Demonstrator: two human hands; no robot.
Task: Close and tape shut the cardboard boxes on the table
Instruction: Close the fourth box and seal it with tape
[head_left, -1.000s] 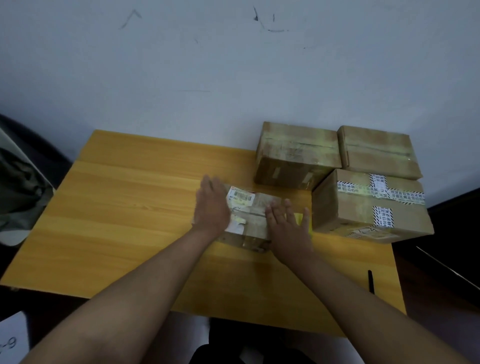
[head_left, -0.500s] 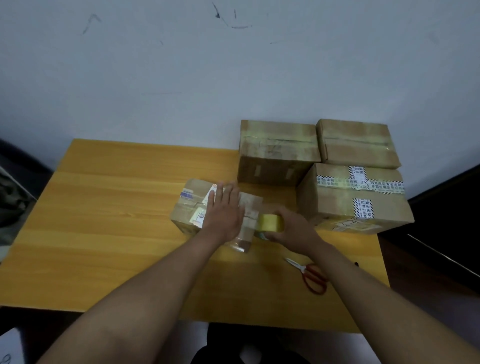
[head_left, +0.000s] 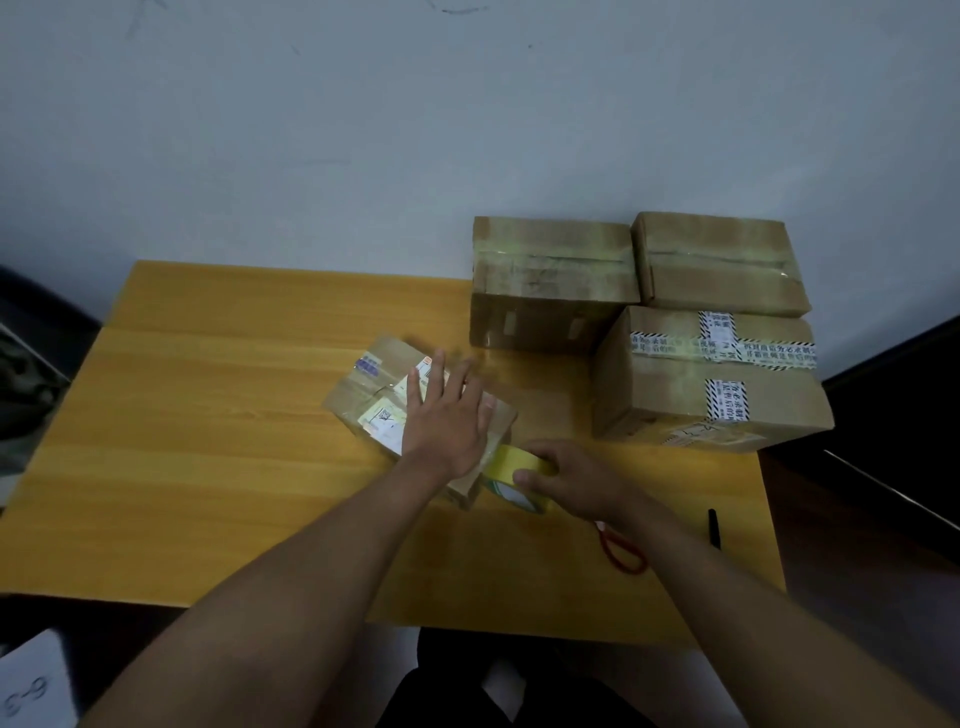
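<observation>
The small cardboard box you are working on lies near the middle of the wooden table, turned at an angle, its flaps down and its top covered in white labels and clear tape. Your left hand lies flat on its top with the fingers straight and spread, pressing down on the right half of the lid. Just beside the box's near right corner, your right hand grips the yellow tape roll, thumb on the near side and fingers curled over the far side; the roll sits against the box's end, though whether any tape is already stuck to the cardboard cannot be told. To the right and nearer to you, red-handled scissors lie on the table, partly hidden under your right forearm, and a dark pen lies near the table's right edge. At the far right of the table three larger boxes stand close together: two taped boxes against the wall, the left one and the right one, and in front of them a box with printed black-and-white tape. A white sheet of paper shows at the near left, off the table.
</observation>
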